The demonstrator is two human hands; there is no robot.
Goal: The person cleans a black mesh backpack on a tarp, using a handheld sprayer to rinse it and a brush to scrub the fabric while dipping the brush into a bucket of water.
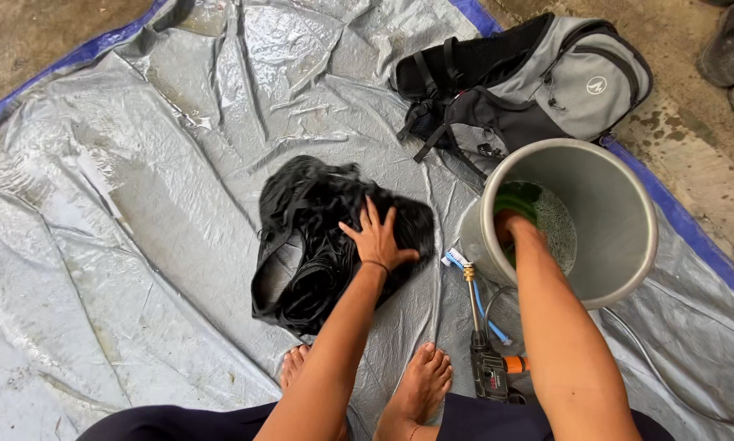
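Our left hand lies flat and open, fingers spread, pressing down on the right-hand part of a wet black bag that sprawls crumpled on the grey tarp. We grip nothing with it; the palm simply rests on the fabric. The bag's long axis runs roughly from upper right, near our hand, down to lower left, where a strap loops out toward the tarp's folds. Our right hand is plunged into a grey bucket just to the right of the bag, and the hand is sunk among green cloth and suds, so we cannot tell whether it is closed on anything. The bucket stands upright on the tarp. Between bag and bucket lies a blue and white toothbrush, its head pointing toward the bag. Beside it rests a spray gun with a brass nozzle pointing away from us and an orange fitting at its base. Our bare feet sit on the tarp just below the bag. Beyond the bucket lies a grey and black backpack, on its side.
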